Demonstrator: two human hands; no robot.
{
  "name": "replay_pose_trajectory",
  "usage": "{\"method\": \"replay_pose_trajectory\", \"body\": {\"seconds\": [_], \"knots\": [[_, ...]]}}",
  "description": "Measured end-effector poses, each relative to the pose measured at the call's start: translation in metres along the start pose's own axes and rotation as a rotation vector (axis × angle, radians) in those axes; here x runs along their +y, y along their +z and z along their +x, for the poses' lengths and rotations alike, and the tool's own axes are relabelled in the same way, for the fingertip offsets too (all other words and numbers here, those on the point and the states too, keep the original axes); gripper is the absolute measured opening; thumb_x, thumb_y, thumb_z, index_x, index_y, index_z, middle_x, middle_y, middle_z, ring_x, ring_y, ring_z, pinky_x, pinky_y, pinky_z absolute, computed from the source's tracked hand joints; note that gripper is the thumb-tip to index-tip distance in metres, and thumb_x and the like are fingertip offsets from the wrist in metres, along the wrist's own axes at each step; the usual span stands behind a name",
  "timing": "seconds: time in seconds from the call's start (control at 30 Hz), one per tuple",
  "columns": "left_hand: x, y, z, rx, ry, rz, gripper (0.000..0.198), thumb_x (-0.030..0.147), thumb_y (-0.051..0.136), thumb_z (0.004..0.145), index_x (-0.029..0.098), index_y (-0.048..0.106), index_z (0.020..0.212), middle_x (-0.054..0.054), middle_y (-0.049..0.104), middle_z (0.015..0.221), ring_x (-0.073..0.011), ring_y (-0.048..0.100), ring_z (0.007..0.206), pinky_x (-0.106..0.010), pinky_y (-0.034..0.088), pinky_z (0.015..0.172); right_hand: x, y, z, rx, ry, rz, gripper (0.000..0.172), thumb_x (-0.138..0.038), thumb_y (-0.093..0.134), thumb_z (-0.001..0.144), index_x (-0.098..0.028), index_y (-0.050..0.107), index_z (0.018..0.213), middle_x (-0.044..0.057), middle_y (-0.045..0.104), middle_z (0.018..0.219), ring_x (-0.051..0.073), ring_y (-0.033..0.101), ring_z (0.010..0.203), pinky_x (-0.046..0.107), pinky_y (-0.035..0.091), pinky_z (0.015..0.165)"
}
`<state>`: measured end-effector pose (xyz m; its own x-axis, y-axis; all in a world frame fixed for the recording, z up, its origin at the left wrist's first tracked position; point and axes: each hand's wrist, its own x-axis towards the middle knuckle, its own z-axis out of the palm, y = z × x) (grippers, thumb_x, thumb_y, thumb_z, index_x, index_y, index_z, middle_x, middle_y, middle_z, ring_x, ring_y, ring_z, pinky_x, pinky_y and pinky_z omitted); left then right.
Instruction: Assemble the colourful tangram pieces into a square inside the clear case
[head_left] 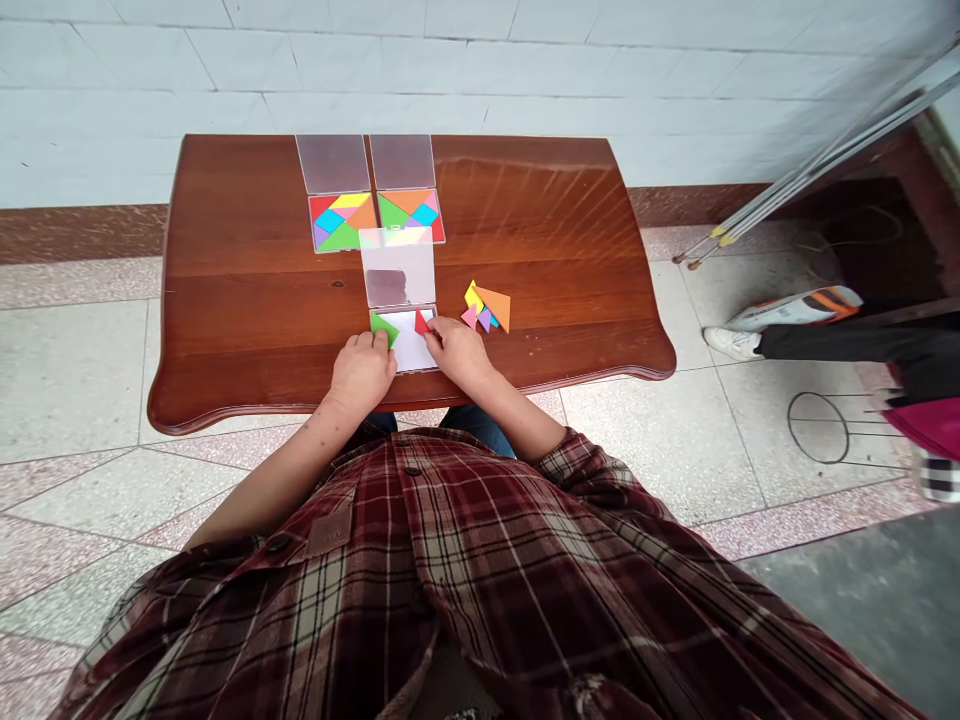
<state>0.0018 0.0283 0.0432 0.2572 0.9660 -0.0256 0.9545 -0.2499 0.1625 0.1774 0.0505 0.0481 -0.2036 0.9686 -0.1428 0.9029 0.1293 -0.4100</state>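
Note:
An open tangram case (412,350) with a white base lies near the table's front edge, its clear lid (401,255) tilted back. A green triangle piece (385,328) is at the left of the base. Over its lower edge, my left hand (363,370) has its fingers curled and closed on it. My right hand (459,350) pinches a red tangram piece (421,321) at the base's upper right. Right of the case lies a loose heap with an orange triangle (495,307), a yellow piece (472,296), a pink piece (469,316), and purple and blue ones.
Behind stand two more open cases, a left filled case (341,222) and a right filled case (409,210), overlapped by the near lid. The wooden table (247,300) meets a tiled wall. At right are crutches (727,235), another person's shoe (731,343) and a racket (817,428).

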Motion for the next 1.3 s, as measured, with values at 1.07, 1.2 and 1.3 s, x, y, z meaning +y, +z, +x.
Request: {"method": "replay_pose_trajectory", "body": {"seconds": [1.07,1.2,1.3], "knots": [[0.009,0.009,-0.006,0.203,0.024,-0.199,0.054,0.019,0.044,0.088,0.013,0.051,0.141,-0.01,0.072,0.09,-0.0244,0.068,0.082,-0.035,0.053,0.078,0.046,-0.002,0.016,0.234,0.215,0.513,0.054,-0.021,0.049,0.09,-0.014,0.035,0.142,0.0,0.066,0.083,0.014,0.064,0.073,0.029,0.05,0.074],[0.036,0.004,0.014,0.146,0.196,-0.11,0.054,0.014,0.044,0.089,0.012,0.053,0.142,-0.013,0.071,0.09,-0.0269,0.067,0.089,-0.037,0.052,0.078,0.069,-0.013,0.011,0.354,0.226,0.391,0.052,-0.026,0.042,0.097,-0.013,0.032,0.146,0.003,0.067,0.089,0.015,0.065,0.076,0.031,0.052,0.074],[0.056,0.0,0.033,0.107,0.306,-0.06,0.055,0.013,0.042,0.09,0.01,0.049,0.145,-0.015,0.07,0.092,-0.0275,0.066,0.092,-0.037,0.05,0.077,0.079,-0.022,0.005,0.412,0.222,0.378,0.05,-0.028,0.038,0.099,-0.015,0.033,0.146,0.005,0.068,0.09,0.016,0.065,0.075,0.034,0.053,0.074]]}}
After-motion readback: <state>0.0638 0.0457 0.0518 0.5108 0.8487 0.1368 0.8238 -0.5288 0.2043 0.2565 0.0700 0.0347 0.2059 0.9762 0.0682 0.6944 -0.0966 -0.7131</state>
